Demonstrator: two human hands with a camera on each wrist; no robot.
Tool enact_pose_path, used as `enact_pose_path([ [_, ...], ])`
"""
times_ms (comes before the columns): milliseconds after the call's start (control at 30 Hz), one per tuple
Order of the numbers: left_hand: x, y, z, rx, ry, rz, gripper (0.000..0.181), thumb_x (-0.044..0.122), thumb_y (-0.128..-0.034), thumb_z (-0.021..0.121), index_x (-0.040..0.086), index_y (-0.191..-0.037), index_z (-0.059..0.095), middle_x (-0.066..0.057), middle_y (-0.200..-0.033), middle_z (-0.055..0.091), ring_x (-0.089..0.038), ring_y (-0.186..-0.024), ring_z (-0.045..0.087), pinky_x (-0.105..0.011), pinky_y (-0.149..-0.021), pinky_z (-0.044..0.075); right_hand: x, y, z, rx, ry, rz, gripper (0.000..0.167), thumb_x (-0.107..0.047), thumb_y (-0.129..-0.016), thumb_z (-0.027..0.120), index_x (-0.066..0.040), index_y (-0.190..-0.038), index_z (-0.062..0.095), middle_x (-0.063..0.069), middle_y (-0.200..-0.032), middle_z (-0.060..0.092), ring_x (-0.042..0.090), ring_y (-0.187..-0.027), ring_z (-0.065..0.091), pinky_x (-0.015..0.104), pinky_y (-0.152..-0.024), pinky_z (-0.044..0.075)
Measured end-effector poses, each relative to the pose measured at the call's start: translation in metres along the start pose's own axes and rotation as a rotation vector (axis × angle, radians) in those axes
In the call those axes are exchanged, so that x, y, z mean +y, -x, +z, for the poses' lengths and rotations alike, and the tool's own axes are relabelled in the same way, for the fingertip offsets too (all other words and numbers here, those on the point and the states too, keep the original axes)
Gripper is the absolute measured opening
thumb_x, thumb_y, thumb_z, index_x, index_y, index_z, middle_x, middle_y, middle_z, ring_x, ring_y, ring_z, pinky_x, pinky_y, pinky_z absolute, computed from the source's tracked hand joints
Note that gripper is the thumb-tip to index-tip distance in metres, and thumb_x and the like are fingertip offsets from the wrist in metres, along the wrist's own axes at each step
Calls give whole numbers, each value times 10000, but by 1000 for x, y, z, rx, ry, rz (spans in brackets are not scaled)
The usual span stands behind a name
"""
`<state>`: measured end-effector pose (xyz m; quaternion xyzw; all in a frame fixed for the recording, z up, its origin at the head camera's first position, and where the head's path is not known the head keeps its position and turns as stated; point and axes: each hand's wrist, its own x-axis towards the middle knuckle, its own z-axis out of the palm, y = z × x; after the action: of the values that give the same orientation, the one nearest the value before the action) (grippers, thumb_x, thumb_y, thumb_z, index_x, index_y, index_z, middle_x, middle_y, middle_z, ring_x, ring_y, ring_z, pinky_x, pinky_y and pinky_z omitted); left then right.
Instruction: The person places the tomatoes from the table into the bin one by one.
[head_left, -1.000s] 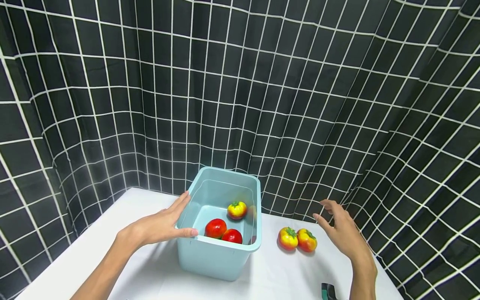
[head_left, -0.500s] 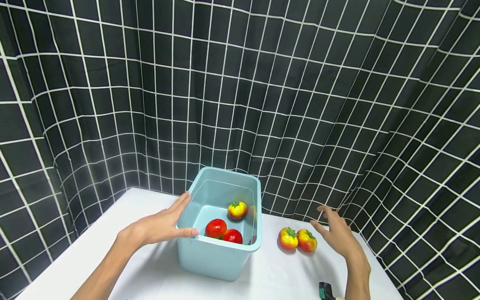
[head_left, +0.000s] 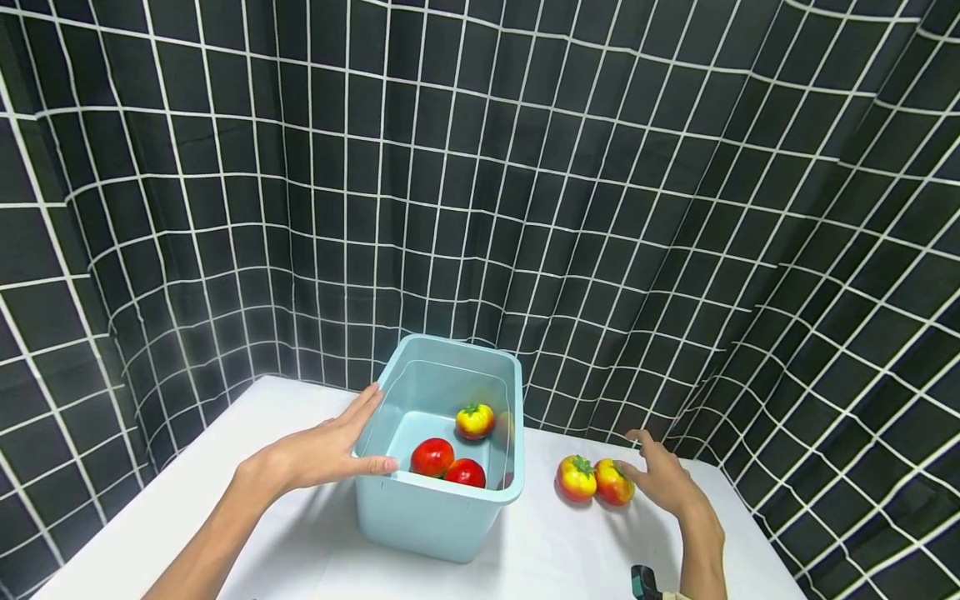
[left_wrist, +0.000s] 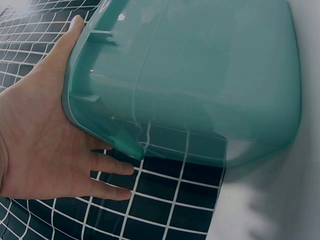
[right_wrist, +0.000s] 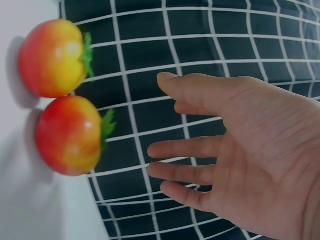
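Observation:
A light-blue plastic bin (head_left: 427,521) stands on the white table, a little left of centre in the head view. My left hand (head_left: 318,450) rests on its near-left corner, fingers straight along the left rim and thumb on the front rim. Inside lie two red, round fruits (head_left: 432,457) and one yellow-red fruit (head_left: 475,421) with a green leafy top. To the right of the bin, two tomato-like fruits (head_left: 576,478) (right_wrist: 69,136), yellow-red with green tops, sit side by side. My right hand (head_left: 667,479) hovers just right of them, fingers spread; the right wrist view shows a gap between hand and fruits.
A black curtain with a white grid (head_left: 465,167) surrounds the table at the back and sides. The white tabletop (head_left: 300,542) extends around the bin. Below the right forearm, a small black and green object (head_left: 642,582) is partly visible at the lower edge.
My right hand has moved left and down, closer to the two fruits on the table. The left hand, bin and fruits stay where they were.

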<state>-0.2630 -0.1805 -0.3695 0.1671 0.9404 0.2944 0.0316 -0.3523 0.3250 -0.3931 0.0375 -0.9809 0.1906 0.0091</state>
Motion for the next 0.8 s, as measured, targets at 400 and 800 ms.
enact_pose_path([
  [400, -1, -1, 0, -5, 11, -3, 1187, 758, -887, 639, 122, -1696, 48, -47, -1792, -44, -411, -1629, 192, -679, -1256, 274, 21, -13, 28, -110, -38, 23, 774, -308, -954, 748, 77, -1506, 364, 423, -1376, 550, 577, -1256, 564, 697, -1013, 514],
  [800, 0, -1, 0, -6, 13, -18, 1187, 770, -877, 640, 144, -1699, 56, -31, -1793, -47, -427, -1619, 214, -695, -1240, 287, 29, -14, 40, -161, 85, 84, 773, -412, -965, 690, 188, -1402, 475, 421, -1306, 578, 620, -1210, 540, 773, -1049, 436],
])
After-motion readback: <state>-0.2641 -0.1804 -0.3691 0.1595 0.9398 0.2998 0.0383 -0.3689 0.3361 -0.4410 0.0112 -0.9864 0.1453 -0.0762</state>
